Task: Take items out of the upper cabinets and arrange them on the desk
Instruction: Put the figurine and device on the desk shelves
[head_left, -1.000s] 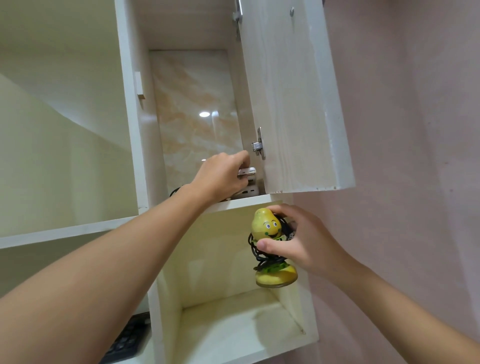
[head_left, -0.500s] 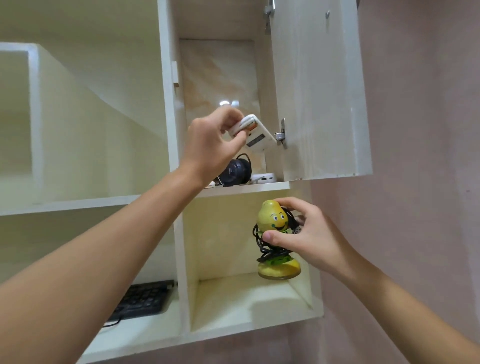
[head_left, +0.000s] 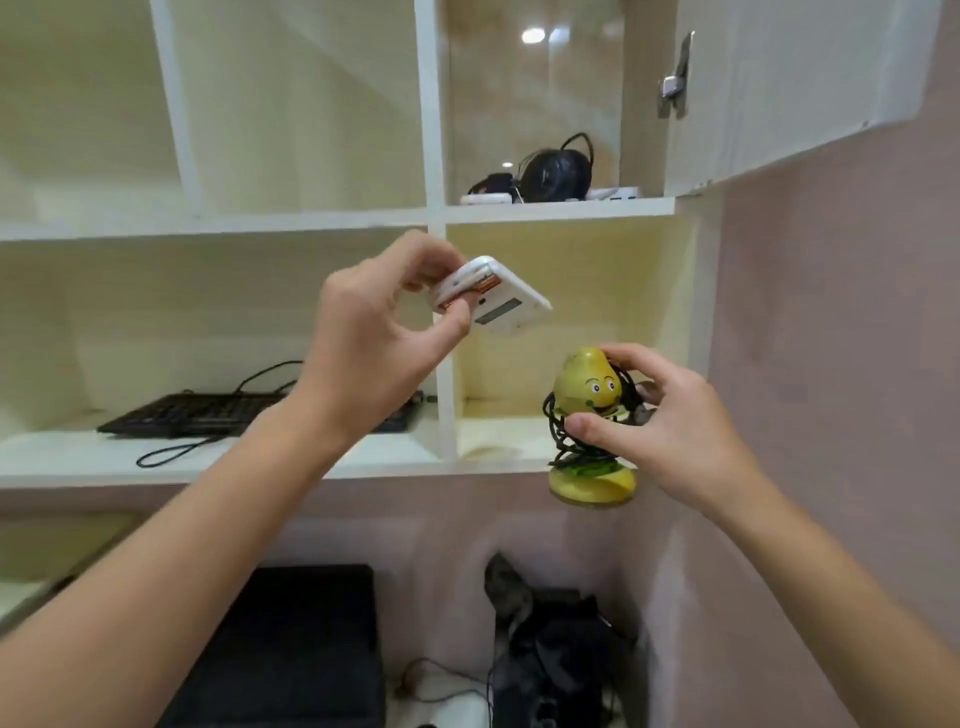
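Carrying step: the left hand (head_left: 379, 332) pinches a flat white plastic gadget (head_left: 511, 306) and the right hand (head_left: 670, 431) curls round a yellow cable-wrapped pear figurine (head_left: 584, 387), both held before the open shelves (head_left: 311, 217). The next move probably calls for lowering them steadily onto the desk, which is out of clear view

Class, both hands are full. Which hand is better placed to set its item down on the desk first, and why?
Probably the right hand: it holds the pear toy lower in view, while the left hand pinches the white device higher up, level with the shelves.

Left hand (head_left: 374, 338), right hand (head_left: 670, 431), bare forearms (head_left: 156, 597)
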